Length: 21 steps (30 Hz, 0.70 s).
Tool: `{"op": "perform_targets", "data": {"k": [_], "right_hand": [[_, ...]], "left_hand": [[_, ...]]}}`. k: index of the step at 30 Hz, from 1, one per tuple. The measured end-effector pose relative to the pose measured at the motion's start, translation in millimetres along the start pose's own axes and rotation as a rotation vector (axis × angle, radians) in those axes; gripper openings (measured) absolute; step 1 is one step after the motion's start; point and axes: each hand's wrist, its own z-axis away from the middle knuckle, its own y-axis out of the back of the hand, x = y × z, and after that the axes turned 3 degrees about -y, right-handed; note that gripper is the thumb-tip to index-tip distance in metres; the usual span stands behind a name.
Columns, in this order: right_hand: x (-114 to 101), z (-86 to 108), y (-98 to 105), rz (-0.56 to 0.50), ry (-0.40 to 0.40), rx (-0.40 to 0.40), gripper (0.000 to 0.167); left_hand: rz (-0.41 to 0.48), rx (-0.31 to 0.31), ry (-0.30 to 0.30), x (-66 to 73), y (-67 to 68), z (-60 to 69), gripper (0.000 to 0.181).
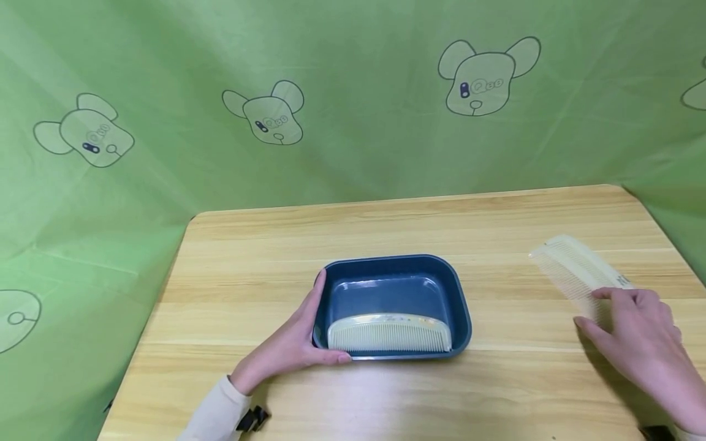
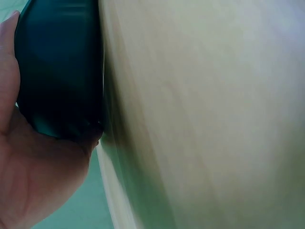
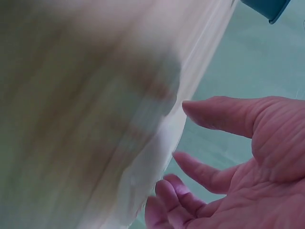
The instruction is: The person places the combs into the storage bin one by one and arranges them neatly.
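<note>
My left hand holds the blue plastic tray at its near left corner, fingers along the left wall and thumb along the front wall. In the left wrist view the palm is against the tray's dark outer side. A pale comb with a flowered spine is inside the tray along its front wall, teeth toward me. My right hand hovers at the near end of a second pale comb on the table. Its thumb and fingers are spread apart in the right wrist view.
The wooden table runs back to a green cloth backdrop printed with bear heads. Black straps show at my wrists. Bare wood lies between the tray and the second comb.
</note>
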Motion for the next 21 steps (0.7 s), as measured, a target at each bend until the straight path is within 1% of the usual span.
{"op": "perform_targets", "data": {"k": [2, 4, 8, 13, 15, 18, 21], "right_hand": [[1.7, -1.7, 1.3, 0.0, -0.003, 0.016, 0.064], [3.0, -2.8, 3.4, 0.01, -0.018, 0.016, 0.067], [5.5, -3.3, 7.1, 0.042, -0.061, -0.033, 0.071], [11.9, -9.6, 5.2, 0.037, 0.004, -0.027, 0.074], [13.0, -11.8, 4.8, 0.028, 0.019, -0.041, 0.076], [13.3, -13.6, 5.3, 0.011, 0.012, -0.075, 0.079], [13.4, -14.1, 6.1, -0.002, -0.008, -0.092, 0.08]], "left_hand": [[0.003, -0.001, 0.0, 0.2, -0.2, -0.3, 0.148], [0.003, -0.001, 0.001, 0.2, -0.4, -0.4, 0.148], [0.0, 0.0, 0.006, 0.6, -0.4, -0.2, 0.148], [-0.001, 0.001, 0.006, 0.8, -0.3, -0.1, 0.148], [-0.002, 0.002, 0.007, 0.3, -0.4, 0.1, 0.149], [-0.005, 0.005, 0.007, 0.2, -0.5, 0.4, 0.149], [-0.004, 0.006, 0.004, 0.4, -1.0, 0.6, 0.149]]}}
